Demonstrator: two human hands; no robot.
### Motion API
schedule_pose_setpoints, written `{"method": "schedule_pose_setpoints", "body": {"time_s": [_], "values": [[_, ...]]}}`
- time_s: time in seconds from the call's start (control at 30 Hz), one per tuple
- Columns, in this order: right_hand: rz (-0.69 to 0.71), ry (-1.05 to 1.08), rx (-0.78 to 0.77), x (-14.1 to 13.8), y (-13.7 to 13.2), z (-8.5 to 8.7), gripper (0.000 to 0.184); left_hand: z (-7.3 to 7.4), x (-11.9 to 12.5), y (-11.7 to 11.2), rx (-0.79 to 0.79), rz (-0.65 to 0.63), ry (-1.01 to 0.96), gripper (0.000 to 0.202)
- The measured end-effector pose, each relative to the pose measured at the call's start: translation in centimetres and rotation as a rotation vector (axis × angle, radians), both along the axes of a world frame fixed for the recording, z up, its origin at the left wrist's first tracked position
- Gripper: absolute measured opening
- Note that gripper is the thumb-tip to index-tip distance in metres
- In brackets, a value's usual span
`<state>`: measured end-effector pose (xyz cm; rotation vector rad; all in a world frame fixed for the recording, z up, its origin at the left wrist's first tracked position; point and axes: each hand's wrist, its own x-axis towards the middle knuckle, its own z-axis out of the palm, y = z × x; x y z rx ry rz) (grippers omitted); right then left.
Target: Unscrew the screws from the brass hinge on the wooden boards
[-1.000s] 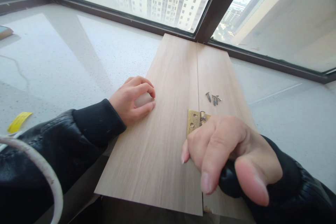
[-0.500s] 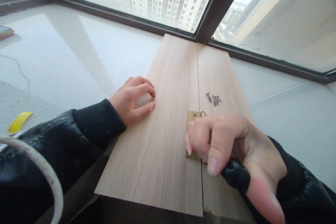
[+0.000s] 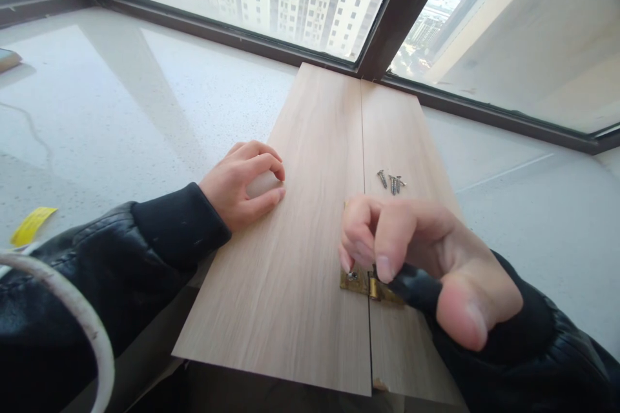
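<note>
My left hand (image 3: 245,184) rests on the left edge of a pale wood-grain board (image 3: 281,284). Its fingers are bent, with a gap between thumb and forefinger and nothing held. A second, narrower board (image 3: 394,119) lies alongside, a thin seam between them. Across that seam sits a brass hinge (image 3: 358,284), mostly covered by my right hand (image 3: 416,251). A screw head (image 3: 352,276) shows in the hinge's left leaf, by my fingertips. My right hand is closed around the black handle of a screwdriver (image 3: 419,287); its tip is hidden. Several loose screws (image 3: 393,183) lie on the narrower board.
The boards lie on a white speckled sill (image 3: 145,97) and overhang its front edge. Dark window frames (image 3: 382,19) border the back. At lower left are a white cable (image 3: 92,329) and a yellow tag (image 3: 33,226); a flat object (image 3: 8,59) lies far left.
My right hand has shifted a little up and left, its thumb drawing in towards the handle. More of the hinge's lower part now shows. My left hand stays in place.
</note>
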<state>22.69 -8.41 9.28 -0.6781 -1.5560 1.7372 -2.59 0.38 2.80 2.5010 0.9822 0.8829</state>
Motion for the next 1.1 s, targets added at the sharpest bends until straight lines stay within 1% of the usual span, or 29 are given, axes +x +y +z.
{"method": "schedule_pose_setpoints", "body": {"time_s": [0.07,0.13,0.2,0.27,0.33,0.37,0.43,0.5,0.57,0.63,0.67,0.73,0.77,0.83,0.9,0.97,1.0,1.03,1.1], "values": [[0.052,0.013,0.081,0.1,0.4,-0.2,0.031,0.1,0.0,0.0,0.000,-0.004,0.006,0.015],[0.121,0.063,0.090,-0.1,0.3,-0.5,0.034,0.1,-0.1,0.0,-0.004,-0.002,0.012,0.014],[0.108,0.112,0.030,-0.5,-0.1,-0.8,0.039,0.1,-0.1,0.0,-0.010,0.000,0.019,0.015],[0.062,0.146,-0.084,-0.8,-0.6,-0.9,0.041,0.1,0.0,0.0,-0.009,0.002,0.020,0.015],[0.073,0.154,-0.178,-0.8,-1.0,-0.8,0.043,0.1,0.0,0.0,-0.005,0.006,0.015,0.015],[0.082,0.159,-0.196,-0.7,-1.0,-0.7,0.044,0.1,0.0,0.0,-0.004,0.011,0.012,0.015],[0.074,0.150,-0.146,-0.2,-0.7,-0.5,0.039,0.1,0.0,0.0,-0.002,0.015,0.009,0.015],[0.026,0.115,-0.032,0.4,-0.2,-0.5,0.032,0.1,0.0,0.0,-0.003,0.010,0.010,0.015],[-0.009,0.083,0.070,0.9,0.2,-0.6,0.031,0.1,0.0,0.0,-0.006,0.002,0.016,0.016],[-0.013,0.070,0.124,1.0,0.4,-0.7,0.030,0.2,0.0,0.0,-0.011,-0.001,0.021,0.016],[0.009,0.083,0.130,0.9,0.3,-0.8,0.030,0.2,0.0,0.0,-0.011,0.000,0.021,0.016],[0.052,0.118,0.091,0.3,-0.1,-0.9,0.032,0.2,0.0,-0.1,-0.009,0.006,0.016,0.015],[0.066,0.128,0.066,0.0,-0.4,-0.8,0.034,0.1,0.0,-0.1,-0.009,0.009,0.015,0.014],[0.054,0.111,0.038,-0.5,-1.0,-0.5,0.047,0.2,0.0,-0.1,-0.011,0.011,0.015,0.013],[-0.040,0.041,0.065,-0.3,-1.5,0.2,0.058,0.2,0.0,0.0,-0.017,0.008,0.021,0.013],[-0.192,-0.087,0.166,0.5,-1.6,1.1,0.056,0.3,-0.1,0.0,-0.026,0.006,0.031,0.013],[-0.269,-0.184,0.242,0.9,-1.6,1.5,0.049,0.3,-0.1,-0.1,-0.032,0.007,0.037,0.012],[-0.321,-0.326,0.316,1.3,-1.4,1.9,0.040,0.4,-0.1,-0.1,-0.038,0.008,0.041,0.012],[-0.299,-0.580,0.457,1.8,-0.9,2.3,0.024,0.4,-0.1,-0.1,-0.045,0.010,0.044,0.012]]}}
